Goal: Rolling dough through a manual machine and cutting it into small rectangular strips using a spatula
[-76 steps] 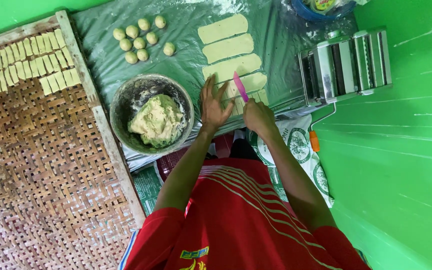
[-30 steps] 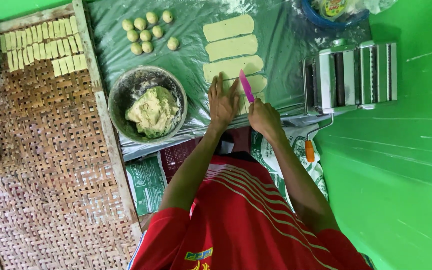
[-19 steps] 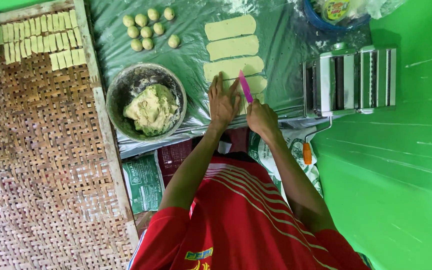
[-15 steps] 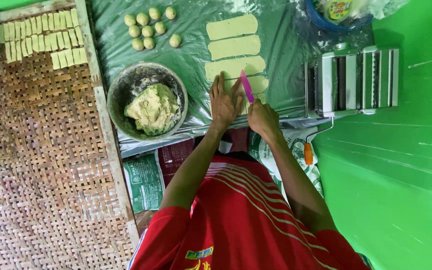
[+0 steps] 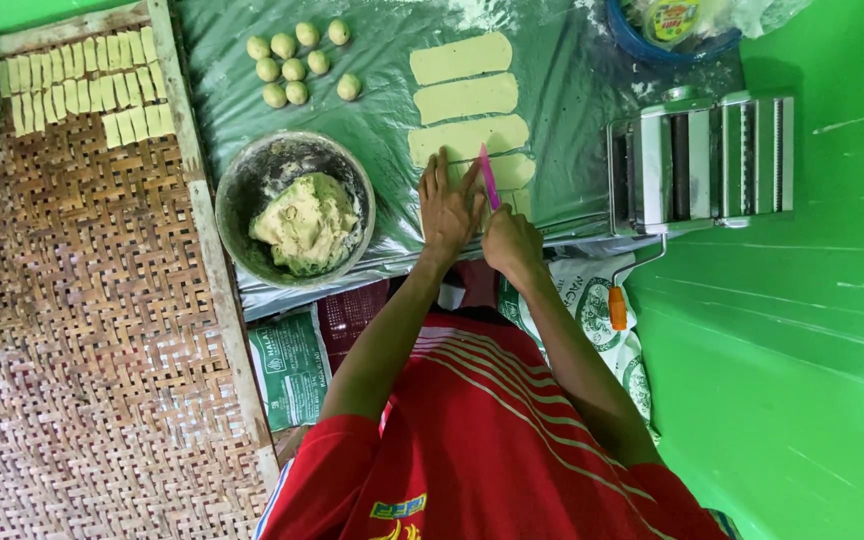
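Head view: left hand (image 5: 449, 205) lies flat, fingers spread, pressing on a pale yellow dough strip (image 5: 505, 172) on the green plastic sheet (image 5: 382, 60). Right hand (image 5: 512, 243) is closed around a pink knife (image 5: 489, 176), blade laid across that strip. Strip is flattened, oblong, smooth, nearest of a row of similar strips. Metal bowl (image 5: 242, 190) with lumpy dough sits just left; pasta roller (image 5: 702, 160) to the right.

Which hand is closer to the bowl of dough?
The left hand. It lies flat just right of the metal bowl; the right hand, holding the pink cutter, is farther off.
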